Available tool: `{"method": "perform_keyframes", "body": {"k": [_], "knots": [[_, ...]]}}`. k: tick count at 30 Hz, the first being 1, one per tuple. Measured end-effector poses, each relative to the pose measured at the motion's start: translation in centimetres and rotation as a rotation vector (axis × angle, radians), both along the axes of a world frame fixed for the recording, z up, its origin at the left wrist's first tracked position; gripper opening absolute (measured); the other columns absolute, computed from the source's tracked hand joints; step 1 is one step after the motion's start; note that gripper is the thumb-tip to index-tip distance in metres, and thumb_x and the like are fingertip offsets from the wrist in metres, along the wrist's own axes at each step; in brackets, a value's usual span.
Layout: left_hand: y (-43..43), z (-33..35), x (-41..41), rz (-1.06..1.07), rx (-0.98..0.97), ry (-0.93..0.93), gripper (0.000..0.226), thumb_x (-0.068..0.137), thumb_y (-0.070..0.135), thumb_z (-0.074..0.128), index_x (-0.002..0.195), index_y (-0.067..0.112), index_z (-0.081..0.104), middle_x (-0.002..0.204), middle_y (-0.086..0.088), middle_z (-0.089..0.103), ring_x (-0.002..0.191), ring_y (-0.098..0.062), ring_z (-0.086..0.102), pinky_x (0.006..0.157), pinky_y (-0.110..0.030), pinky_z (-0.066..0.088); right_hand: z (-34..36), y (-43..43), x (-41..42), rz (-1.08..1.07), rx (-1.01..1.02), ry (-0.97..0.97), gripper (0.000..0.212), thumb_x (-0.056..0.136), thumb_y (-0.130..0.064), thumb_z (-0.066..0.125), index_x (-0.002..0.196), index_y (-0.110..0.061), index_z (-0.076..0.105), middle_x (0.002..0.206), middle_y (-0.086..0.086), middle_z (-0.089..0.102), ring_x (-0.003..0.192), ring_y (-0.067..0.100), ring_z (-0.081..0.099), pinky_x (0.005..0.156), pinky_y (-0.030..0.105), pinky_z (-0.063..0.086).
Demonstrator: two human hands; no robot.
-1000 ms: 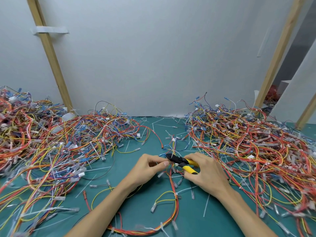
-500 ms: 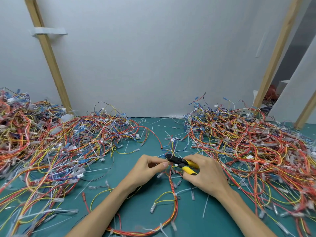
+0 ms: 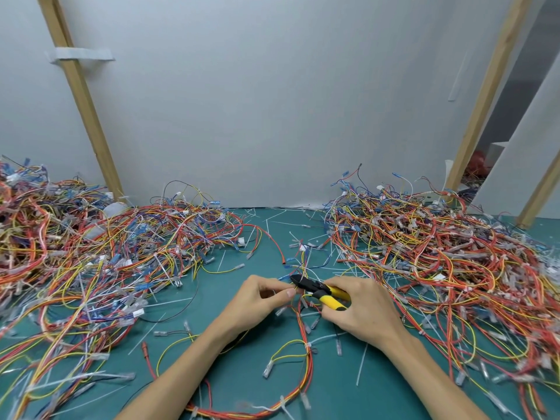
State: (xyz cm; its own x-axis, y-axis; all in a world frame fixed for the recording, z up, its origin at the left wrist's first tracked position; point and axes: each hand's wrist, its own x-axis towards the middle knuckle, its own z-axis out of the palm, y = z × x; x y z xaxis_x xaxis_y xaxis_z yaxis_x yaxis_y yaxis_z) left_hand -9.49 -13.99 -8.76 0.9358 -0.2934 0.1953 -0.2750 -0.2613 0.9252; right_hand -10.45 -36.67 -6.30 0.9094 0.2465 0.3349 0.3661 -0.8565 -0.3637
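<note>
Cutters [image 3: 321, 291] set to a wire bundle [image 3: 306, 344] in the middle of the worktop [image 3: 242, 377].
The left hand [image 3: 260, 301] pinches the thin red-and-yellow wire bundle between curled fingers [image 3: 283, 294], just beside the cutters' black nose. The right hand [image 3: 366, 310] grips their yellow handles, and both forearms angle in from the near edge. Bare matte green worktop shows only in a narrow lane between the left wire heap [image 3: 91, 253] and the right wire heap [image 3: 439, 253], strewn with white cable-tie offcuts [image 3: 362, 363] and clear-sleeved terminals [image 3: 268, 368].
</note>
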Motion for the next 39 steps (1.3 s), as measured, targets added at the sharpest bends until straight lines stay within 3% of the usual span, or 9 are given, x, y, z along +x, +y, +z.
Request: {"method": "perform_keyframes", "body": {"k": [12,24,28,33,37,39], "knots": [[0.09,0.13,-0.12,-0.006,-0.019,0.012,0.016,0.093,0.023,0.065,0.094,0.016,0.078,0.079,-0.003,0.063,0.073,-0.012,0.046,0.069,-0.029,0.035,-0.23,0.02,-0.10,0.006,-0.011,-0.004,0.049,0.066,-0.057,0.052,0.108,-0.038,0.067,0.094,-0.018,0.066,0.087,0.005,0.060,0.076,0.029,0.051],[0.19,0.06,0.00,-0.018,-0.023,0.006,0.015,0.092,0.027,0.065,0.097,0.024,0.079,0.072,0.008,0.059,0.067,-0.008,0.041,0.063,-0.023,0.032,-0.01,-0.22,0.06,0.001,-0.014,-0.027,0.043,0.066,-0.054,0.056,0.104,-0.040,0.069,0.089,-0.020,0.068,0.084,0.004,0.060,0.070,0.029,0.051],[0.21,0.22,-0.03,-0.008,-0.027,0.012,0.015,0.093,0.027,0.065,0.095,0.030,0.079,0.087,-0.016,0.067,0.075,-0.011,0.046,0.071,-0.028,0.035,-0.38,-0.29,0.14,0.020,-0.024,-0.031,0.045,0.068,-0.053,0.057,0.109,-0.037,0.066,0.097,-0.020,0.064,0.092,0.003,0.058,0.073,0.026,0.048],[0.24,0.34,-0.06,0.001,-0.051,0.026,0.016,0.094,0.026,0.063,0.099,0.025,0.078,0.079,0.006,0.065,0.066,-0.002,0.044,0.062,-0.014,0.033,-0.52,-0.52,0.26,0.021,-0.020,-0.060,0.048,0.066,-0.052,0.059,0.110,-0.034,0.067,0.099,-0.020,0.064,0.093,0.004,0.059,0.072,0.020,0.042],[0.25,0.64,-0.20,0.014,-0.042,0.028,0.017,0.094,0.025,0.063,0.100,0.025,0.078,0.091,-0.011,0.070,0.072,-0.006,0.047,0.067,-0.020,0.035,-0.59,-0.44,0.27,0.030,-0.001,-0.047,0.048,0.066,-0.054,0.057,0.110,-0.036,0.067,0.098,-0.022,0.064,0.092,0.002,0.058,0.071,0.020,0.042],[0.20,0.70,-0.27,0.017,-0.043,0.018,0.017,0.094,0.023,0.062,0.100,0.023,0.078,0.089,-0.008,0.070,0.067,-0.003,0.046,0.063,-0.016,0.034,-0.65,-0.47,0.28,0.036,0.006,-0.054,0.047,0.066,-0.055,0.057,0.109,-0.037,0.066,0.097,-0.023,0.063,0.090,0.000,0.056,0.069,0.018,0.040]]}}
